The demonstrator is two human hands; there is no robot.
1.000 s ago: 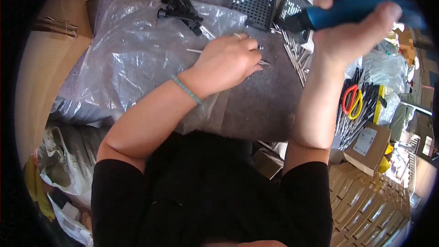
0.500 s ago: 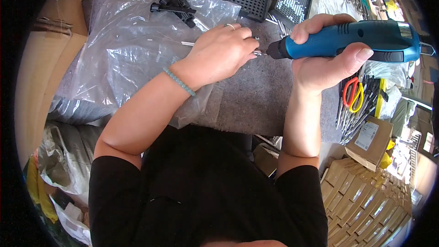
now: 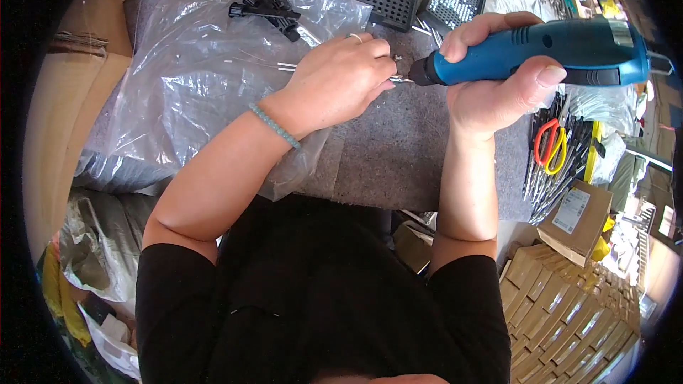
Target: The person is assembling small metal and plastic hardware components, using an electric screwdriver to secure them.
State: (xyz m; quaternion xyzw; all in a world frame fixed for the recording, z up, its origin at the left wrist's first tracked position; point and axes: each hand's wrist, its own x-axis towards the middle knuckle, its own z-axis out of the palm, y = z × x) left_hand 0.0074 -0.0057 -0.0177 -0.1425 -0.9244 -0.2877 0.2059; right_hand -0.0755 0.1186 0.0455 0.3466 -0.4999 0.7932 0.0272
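Over the grey surface [image 3: 398, 163], my left grip [image 3: 338, 77] at twelve o'clock pinches a slender metal piece [image 3: 401, 80], my right grip [image 3: 477, 107] encircles the blue power tool [image 3: 526, 51] at two, and misalignment could skid its nose [image 3: 425, 71] into my fingertips [image 3: 386, 86].

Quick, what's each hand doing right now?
Left hand: closed, holding thin metal rods.
Right hand: closed around a blue power tool.
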